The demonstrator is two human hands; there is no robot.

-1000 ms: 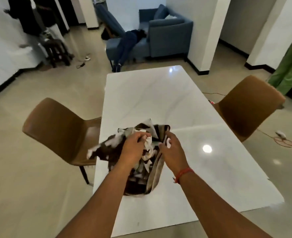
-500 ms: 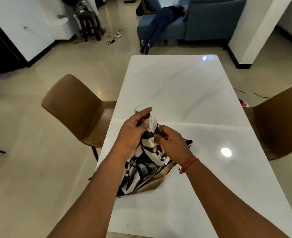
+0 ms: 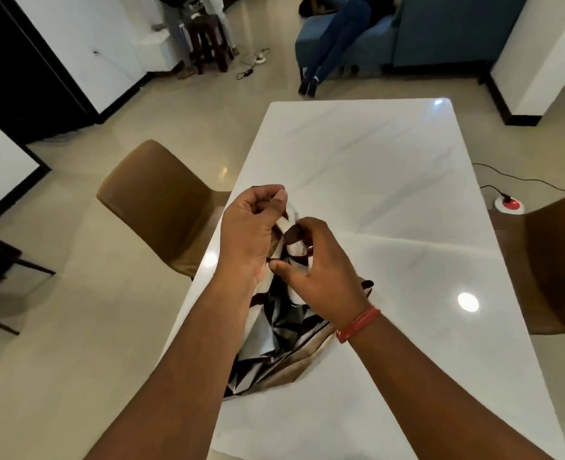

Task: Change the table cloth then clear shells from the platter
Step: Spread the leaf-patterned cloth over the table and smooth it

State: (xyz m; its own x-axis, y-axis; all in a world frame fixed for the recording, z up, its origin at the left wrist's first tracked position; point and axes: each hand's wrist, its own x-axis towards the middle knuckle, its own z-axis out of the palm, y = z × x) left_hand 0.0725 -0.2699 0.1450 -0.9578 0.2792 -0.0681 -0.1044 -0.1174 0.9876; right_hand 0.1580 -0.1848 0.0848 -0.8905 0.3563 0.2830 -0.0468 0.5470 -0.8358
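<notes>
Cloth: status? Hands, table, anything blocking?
Left hand and right hand both grip the bunched cloth, raised at the top. Lower end rests on the bare table. No platter or shells in view. Nothing in the way.

The table [image 3: 390,180] top lies bare beyond and to the right of the bunched cloth [image 3: 274,330], which sits near the table's left edge with both hands [image 3: 248,234] [image 3: 321,273] gripping it just above the table. A brown chair [image 3: 161,200] stands close against the table's left side and another chair [image 3: 553,260] against its right. Open floor [image 3: 75,327] lies left of the table.
</notes>
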